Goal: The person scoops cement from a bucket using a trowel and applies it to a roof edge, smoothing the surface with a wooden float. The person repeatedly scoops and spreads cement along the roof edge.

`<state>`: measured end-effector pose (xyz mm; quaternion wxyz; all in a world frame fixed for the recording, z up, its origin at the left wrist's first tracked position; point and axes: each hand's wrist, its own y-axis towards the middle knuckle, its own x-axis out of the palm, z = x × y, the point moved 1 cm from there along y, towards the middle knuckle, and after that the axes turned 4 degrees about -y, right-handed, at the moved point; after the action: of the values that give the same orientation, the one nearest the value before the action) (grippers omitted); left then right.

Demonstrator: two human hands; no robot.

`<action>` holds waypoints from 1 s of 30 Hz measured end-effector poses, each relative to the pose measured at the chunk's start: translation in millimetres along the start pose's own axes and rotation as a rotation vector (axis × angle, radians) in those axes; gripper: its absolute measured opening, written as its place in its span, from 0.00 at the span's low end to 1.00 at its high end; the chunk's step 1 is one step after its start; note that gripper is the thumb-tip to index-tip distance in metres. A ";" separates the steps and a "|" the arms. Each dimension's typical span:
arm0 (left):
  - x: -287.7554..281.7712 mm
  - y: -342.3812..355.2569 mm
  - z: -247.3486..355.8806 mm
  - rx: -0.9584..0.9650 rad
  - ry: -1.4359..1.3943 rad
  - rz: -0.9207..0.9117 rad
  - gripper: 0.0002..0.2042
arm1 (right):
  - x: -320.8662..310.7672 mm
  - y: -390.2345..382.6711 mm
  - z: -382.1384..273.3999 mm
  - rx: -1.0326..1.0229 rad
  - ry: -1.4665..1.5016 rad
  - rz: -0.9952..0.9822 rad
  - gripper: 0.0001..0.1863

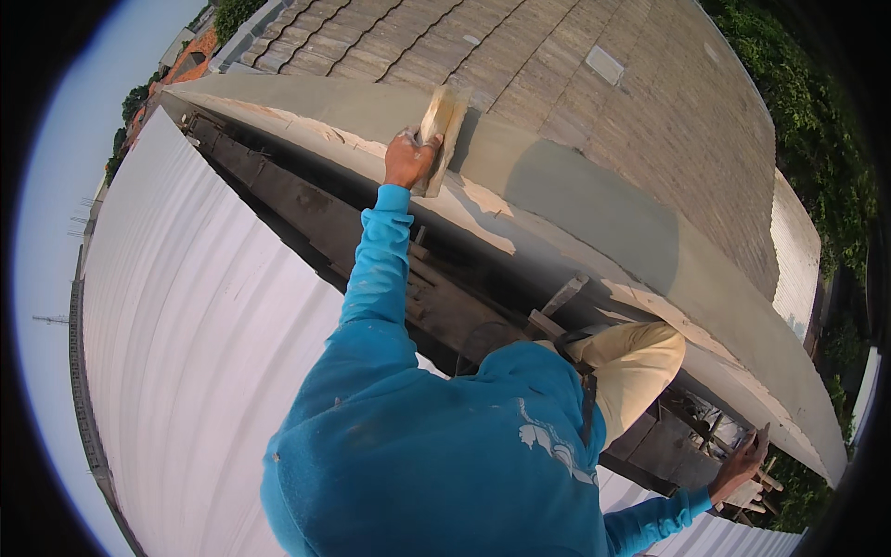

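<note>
Float [447,130]: I see 1 float above and slightly left of my view's center, over the cement band [594,200]; from here I cannot tell whether its face touches.
Float's long axis: nearly up and down in my view, top end leaning right, set crosswise to the band.
Float's look: a blocky rectangle, pale yellow to tan, its surface smeared and blotched with gray.
Left hand [409,160]: closed around the float on its left side, the arm stretched out in a blue sleeve [378,260].
Right hand [740,466]: well apart, low on my right, fingers extended and spread near the band's lower edge; I cannot tell whether they touch it.
Band: smooth gray, with 1 darker patch right of the float and a ragged, tan lower edge.
Above the band: brown tiled roof [640,121] with 1 pale square [605,66].
Below it: a dark gap holding boards [292,197], then white ridged roofing [195,316].
Right edge: green trees [798,121].
</note>
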<state>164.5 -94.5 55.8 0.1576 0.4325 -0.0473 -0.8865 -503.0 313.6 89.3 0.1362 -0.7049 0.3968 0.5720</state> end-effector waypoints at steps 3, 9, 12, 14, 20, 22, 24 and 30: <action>25.6 25.8 -18.9 0.102 0.200 0.029 0.27 | -4.6 -1.1 -11.9 -0.041 -0.043 0.032 0.23; 58.5 -3.8 47.5 0.296 0.207 -0.085 0.24 | 3.2 -18.8 13.1 -0.008 0.028 -0.008 0.23; 90.3 -57.8 106.7 0.474 0.141 -0.075 0.20 | 24.5 -27.1 31.7 -0.025 0.035 -0.023 0.22; 110.0 -89.4 141.6 0.586 0.105 -0.080 0.18 | 25.7 -33.0 0.2 0.025 0.070 -0.055 0.21; 153.2 -157.5 228.0 0.448 -0.111 -0.283 0.19 | 34.6 -44.1 -25.9 0.050 0.152 -0.094 0.21; 166.8 -172.9 250.9 0.424 -0.153 -0.358 0.20 | 29.6 -52.4 -34.1 0.059 0.181 -0.085 0.21; 175.3 -189.2 272.5 0.472 -0.191 -0.385 0.20 | 25.7 -60.8 -34.0 0.129 0.194 -0.103 0.22; 219.1 -250.8 330.0 0.611 -0.299 -0.477 0.22 | 16.7 -84.8 -36.2 0.279 0.343 -0.095 0.24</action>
<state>-279.5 55.1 40.9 -0.1963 0.3247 -0.2290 -0.8964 -416.6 338.4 63.0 0.1897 -0.7840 0.4557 0.3764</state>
